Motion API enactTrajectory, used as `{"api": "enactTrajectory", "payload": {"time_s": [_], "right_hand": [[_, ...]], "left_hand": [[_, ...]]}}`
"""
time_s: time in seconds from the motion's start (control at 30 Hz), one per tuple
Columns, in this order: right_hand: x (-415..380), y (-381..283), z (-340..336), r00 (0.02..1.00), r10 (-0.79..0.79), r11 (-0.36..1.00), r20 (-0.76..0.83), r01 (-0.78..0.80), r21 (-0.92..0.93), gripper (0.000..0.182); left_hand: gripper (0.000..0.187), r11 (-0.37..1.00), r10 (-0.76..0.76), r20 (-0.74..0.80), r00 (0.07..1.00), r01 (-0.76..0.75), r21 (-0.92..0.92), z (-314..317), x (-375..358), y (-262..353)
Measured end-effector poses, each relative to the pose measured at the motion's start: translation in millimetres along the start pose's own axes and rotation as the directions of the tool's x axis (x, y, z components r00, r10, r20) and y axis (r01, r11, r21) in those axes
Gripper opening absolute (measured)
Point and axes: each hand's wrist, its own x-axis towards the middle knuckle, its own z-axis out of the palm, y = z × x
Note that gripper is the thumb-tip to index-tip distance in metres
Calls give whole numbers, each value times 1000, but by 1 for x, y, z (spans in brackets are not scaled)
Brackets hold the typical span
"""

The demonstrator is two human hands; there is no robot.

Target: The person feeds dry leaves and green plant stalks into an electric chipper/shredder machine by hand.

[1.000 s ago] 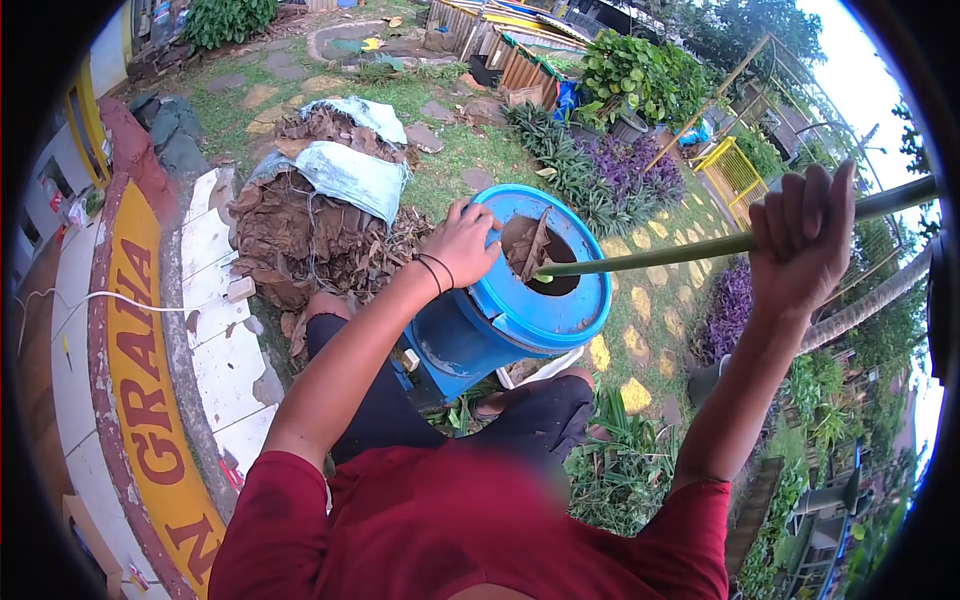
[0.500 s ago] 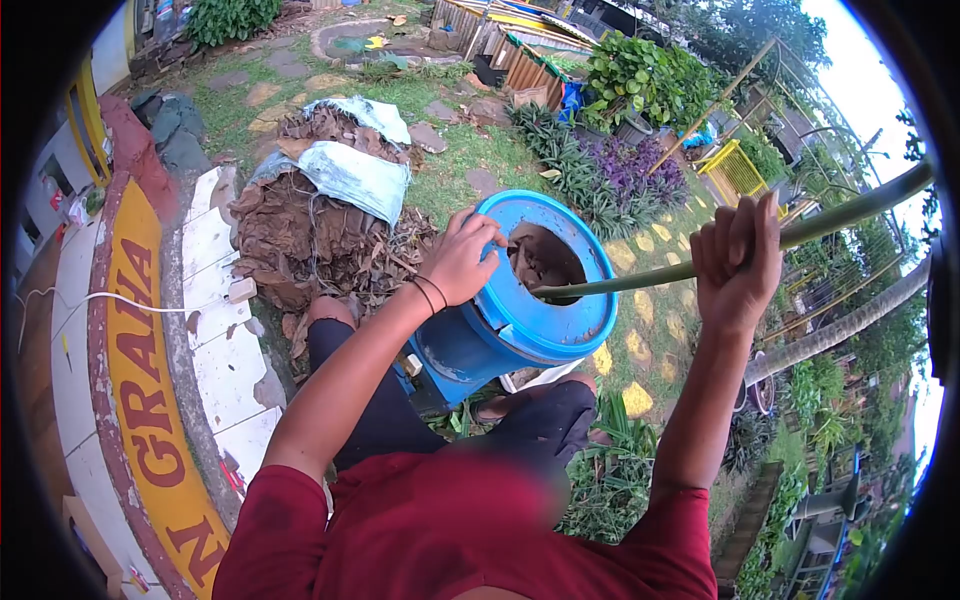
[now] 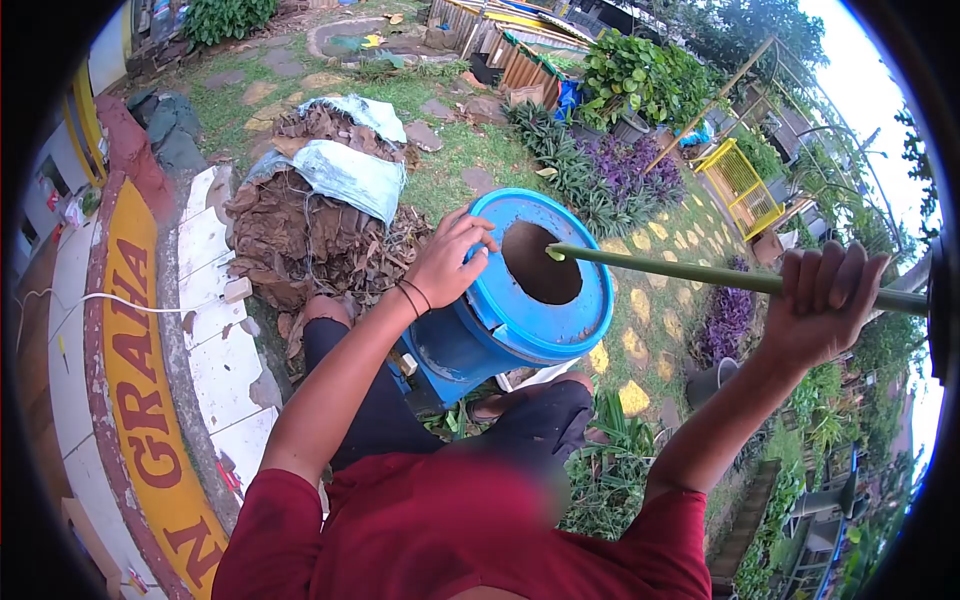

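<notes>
The green stick [image 3: 680, 269] crosses from the right side toward the blue barrel [image 3: 460, 347], and its near end is over the round opening [image 3: 538, 280] in the barrel's top [image 3: 560, 322]. Whether the tip goes below the edge, I cannot tell. The fingers of the right hand [image 3: 825, 302] are clenched around the stick, far from this end. The left hand [image 3: 447, 262] lies at the barrel's rim, with the fingers bent over it; how strongly they press, I cannot tell.

The stick looks smooth, long and quite stiff, like a fresh stalk, so I judge it is light but may bend a little along its length. Its skin could be slippery if it is damp, therefore a full closed fist is better than a pinch. Held so far back, the near end probably swings easily; a hold closer to the barrel would give more control.

The barrel seems to be hard plastic, rigid and not fragile. Its weight depends on the contents, which are dark and unclear inside. The rim is the natural place to steady it, on the side near the leaf heap [image 3: 320, 237].
</notes>
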Motion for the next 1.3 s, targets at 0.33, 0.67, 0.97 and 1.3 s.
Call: {"api": "enactTrajectory", "payload": {"time_s": [0.33,0.67,0.97,1.3], "right_hand": [[-13,-110,-75,968,-234,957,96,246,-155,37],[-106,-32,-134,874,-47,776,-483,-272,-569,39],[-18,-127,-70,972,-226,962,70,234,-142,51],[-47,167,-18,955,294,890,-41,-289,-354,52]], "left_hand": [[23,658,-342,-209,916,74,-749,-11,-49,-42],[30,334,-636,560,532,843,-421,138,-285,-70],[26,836,-505,709,492,484,259,144,-255,-16],[25,875,-469,681,563,402,270,138,-264,-23]]}}
